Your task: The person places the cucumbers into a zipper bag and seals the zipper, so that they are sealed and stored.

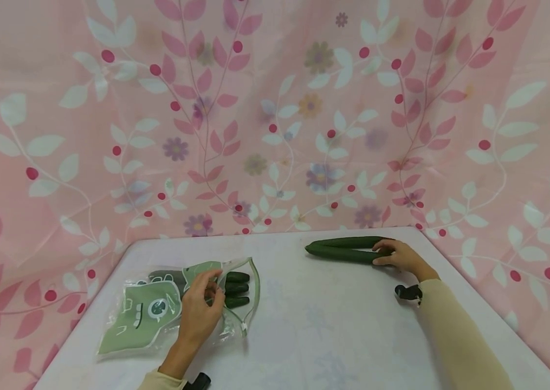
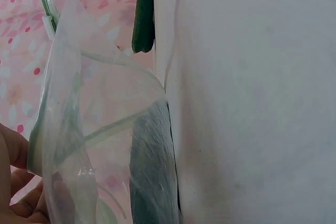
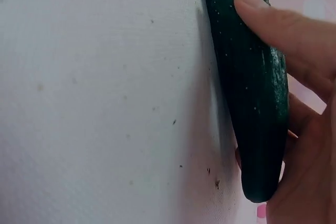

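Grip Status, Left and Right Sides

Your right hand (image 1: pixel 401 257) grips the nearer loose cucumber (image 1: pixel 343 253) close to its right-hand end. Your thumb (image 3: pixel 260 9) presses on its side, and your other fingers pass behind it. This cucumber lies on the far right part of the white table (image 1: pixel 304 330). The farther loose cucumber (image 1: pixel 348 241) lies just behind it; their left ends meet, and a narrow gap widens toward your hand.

Your left hand (image 1: pixel 202 309) pinches the film of the clear bag (image 1: pixel 133 325) near its mouth. The bag lies on the left part of the table, with its mouth facing right. A green closure strip (image 1: pixel 257 287) borders the mouth, which stands spread apart. Three ends of the bagged cucumbers (image 1: pixel 237 288) show inside the mouth. Refer to the green one-eyed print on the bag's surface for identification.

Your sleeves (image 1: pixel 460 336) are pale yellow, and a black device (image 1: pixel 408 292) is fitted at your right wrist. Pink floral cloth (image 1: pixel 275 179) forms the backdrop behind the table.
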The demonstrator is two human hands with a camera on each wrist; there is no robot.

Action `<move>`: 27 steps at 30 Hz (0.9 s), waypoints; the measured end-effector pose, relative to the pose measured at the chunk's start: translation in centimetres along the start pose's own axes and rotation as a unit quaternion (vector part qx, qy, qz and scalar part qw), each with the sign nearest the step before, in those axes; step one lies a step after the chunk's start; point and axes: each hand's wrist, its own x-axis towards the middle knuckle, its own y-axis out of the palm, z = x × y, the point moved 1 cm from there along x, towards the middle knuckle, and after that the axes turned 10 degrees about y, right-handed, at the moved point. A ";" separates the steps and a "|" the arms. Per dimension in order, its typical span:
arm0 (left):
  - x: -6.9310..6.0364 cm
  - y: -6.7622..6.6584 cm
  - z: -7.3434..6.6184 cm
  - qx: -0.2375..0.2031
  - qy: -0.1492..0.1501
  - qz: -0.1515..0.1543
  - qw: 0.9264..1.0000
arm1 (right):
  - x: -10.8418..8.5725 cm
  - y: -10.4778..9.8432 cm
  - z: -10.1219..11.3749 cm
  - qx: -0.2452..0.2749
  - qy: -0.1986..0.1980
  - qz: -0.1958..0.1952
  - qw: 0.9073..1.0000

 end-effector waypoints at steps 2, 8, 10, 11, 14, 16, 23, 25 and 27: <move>0.0 0.0 0.0 0.000 0.002 -0.001 1.000 | 0.0 0.1 0.0 -0.003 -0.002 0.016 1.000; 0.0 0.0 0.0 0.001 0.009 -0.002 1.000 | -0.3 0.3 0.0 -0.015 -0.013 0.017 1.000; 0.0 0.0 0.0 0.001 0.009 -0.002 1.000 | -0.4 0.4 0.1 -0.017 -0.021 0.006 1.000; 0.1 0.0 -0.1 0.002 0.009 -0.002 1.000 | -0.4 0.5 0.2 -0.019 -0.024 0.001 1.000; 0.1 0.0 -0.1 0.003 0.008 -0.003 1.000 | -0.5 0.6 0.4 -0.028 -0.033 -0.015 0.999; 0.0 0.0 -0.1 0.004 0.009 -0.004 1.000 | -0.6 0.7 0.5 -0.031 -0.037 -0.024 0.999; 0.1 -0.1 -0.1 0.006 0.015 -0.007 1.000 | -0.8 0.9 1.5 -0.043 -0.066 -0.060 0.995; 0.2 -0.1 -0.1 0.004 0.017 -0.009 1.000 | -1.1 0.9 2.1 -0.043 -0.077 -0.069 0.994; 0.2 -0.1 -0.1 0.002 0.019 -0.011 1.000 | -1.3 0.9 2.8 -0.039 -0.083 -0.076 0.993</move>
